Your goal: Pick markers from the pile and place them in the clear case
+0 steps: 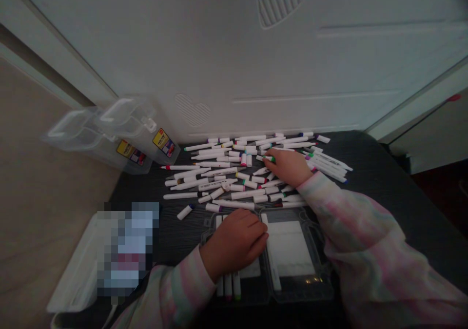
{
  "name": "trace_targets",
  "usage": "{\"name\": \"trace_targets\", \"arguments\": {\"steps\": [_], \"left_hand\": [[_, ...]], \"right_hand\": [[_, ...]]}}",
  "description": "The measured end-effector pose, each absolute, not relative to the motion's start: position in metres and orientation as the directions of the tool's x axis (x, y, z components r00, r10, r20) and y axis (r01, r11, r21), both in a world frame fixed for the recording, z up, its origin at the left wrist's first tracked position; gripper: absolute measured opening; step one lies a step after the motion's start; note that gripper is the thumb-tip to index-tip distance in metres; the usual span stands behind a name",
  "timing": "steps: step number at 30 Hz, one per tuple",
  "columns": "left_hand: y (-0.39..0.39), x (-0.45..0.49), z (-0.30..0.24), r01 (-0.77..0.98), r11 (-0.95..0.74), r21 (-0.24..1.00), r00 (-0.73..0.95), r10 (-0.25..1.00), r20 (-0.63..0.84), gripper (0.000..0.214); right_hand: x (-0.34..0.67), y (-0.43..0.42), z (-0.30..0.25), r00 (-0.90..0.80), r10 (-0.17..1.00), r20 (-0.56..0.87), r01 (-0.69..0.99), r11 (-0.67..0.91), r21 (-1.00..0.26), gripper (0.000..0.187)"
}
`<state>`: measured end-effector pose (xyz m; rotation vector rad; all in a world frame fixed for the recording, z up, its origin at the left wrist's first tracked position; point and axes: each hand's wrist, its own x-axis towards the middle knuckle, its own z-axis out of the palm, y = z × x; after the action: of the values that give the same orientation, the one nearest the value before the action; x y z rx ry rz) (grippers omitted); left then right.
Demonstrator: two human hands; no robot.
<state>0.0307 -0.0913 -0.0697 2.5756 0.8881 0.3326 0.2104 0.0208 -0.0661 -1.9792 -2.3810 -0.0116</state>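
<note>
Just at its fingertips, the right hand (288, 167) pinches a green-tipped marker (268, 159) atop the pile (219, 173); the marker lies crosswise, jutting left. The left hand (236, 241) curls over the case (292, 251); whether it grips anything, I cannot tell.

Lying flat just beyond the clear case (321, 282): white green-capped marker (269, 159). Sitting side by side inside the case: more markers (228, 286).

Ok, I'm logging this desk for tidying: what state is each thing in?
Clear case: open flat, markers in left half.
Marker pile: loose, scattered on table.
Two clear boxes: look shut, tipped against wall.
Left hand: palm down on case.
Right hand: fingers on green-capped marker.
</note>
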Motion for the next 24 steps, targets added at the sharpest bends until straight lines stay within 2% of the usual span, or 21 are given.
{"name": "trace_targets", "arguments": {"steps": [24], "left_hand": [[-0.0908,0.0307,-0.0699,0.535,-0.724,0.437,0.771,0.629,0.098,0.02]], "right_hand": [[0.2098,0.0199,-0.0652,-0.174,0.984,0.038,0.985,0.174,-0.016,0.037]]}}
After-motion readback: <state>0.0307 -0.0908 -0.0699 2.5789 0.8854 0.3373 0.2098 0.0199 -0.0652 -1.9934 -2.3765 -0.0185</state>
